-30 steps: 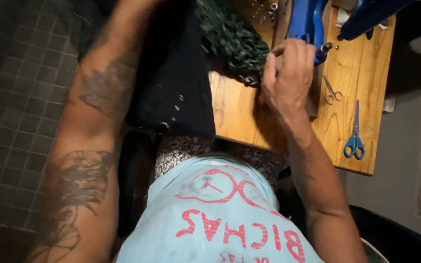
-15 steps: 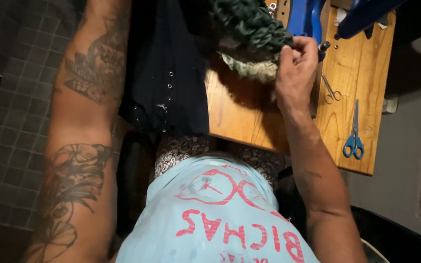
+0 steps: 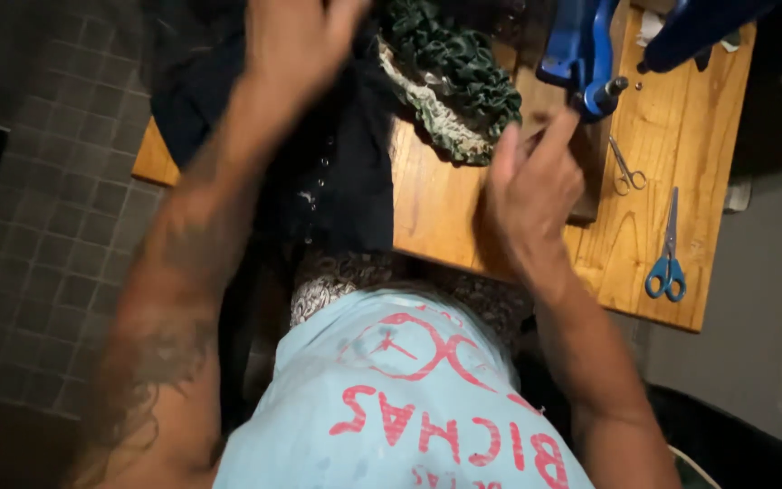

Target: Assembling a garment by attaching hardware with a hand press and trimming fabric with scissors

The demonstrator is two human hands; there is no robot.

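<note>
My left hand is blurred at the top, over a dark navy cloth that drapes off the wooden table. Its fingertips run out at the frame's edge, so its grip is unclear. My right hand hovers with fingers apart and holds nothing. It is just right of a green ruffled fabric with a pale patterned underside, and just below a blue machine.
Blue-handled scissors and small metal snips lie on the table's right side. A dark grey tiled floor lies to the left. My light blue printed shirt fills the bottom.
My right hand let go of the green ruffled fabric and drew back toward me. My left arm pulled back, bringing the hand into view over the dark cloth.
</note>
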